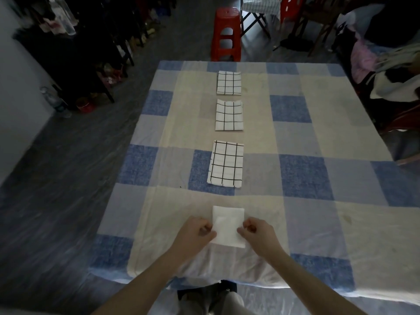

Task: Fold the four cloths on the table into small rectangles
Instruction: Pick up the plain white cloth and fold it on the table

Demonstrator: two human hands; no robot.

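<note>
A table (318, 223) draped in a blue, grey and cream checked tablecloth (159, 201) is seen from above, with four cloths laid in a single row running from the near edge to the far edge, roughly midway between the left and right edges.

The nearest cloth, a plain white cloth (228, 223), is found close to the near edge, folded into a small rectangle. Its left side is pinched by the left hand (194, 233), whose fingers are curled with the thumb laid on the fabric. Its right side is pinched in the same way by the right hand (256, 230), fingers curled inward. Both forearms are stretched in over the near edge.

Beyond it, well apart, a near grid cloth (226, 164) is laid flat, white with black lines, already folded into a rectangle. A middle grid cloth (229, 115) is placed further on, also folded. A far grid cloth (228, 83) is set close to the far edge, likewise folded. None of the four is touching another.

Past the far edge a red plastic stool (226, 32) is seen standing on the floor.
</note>
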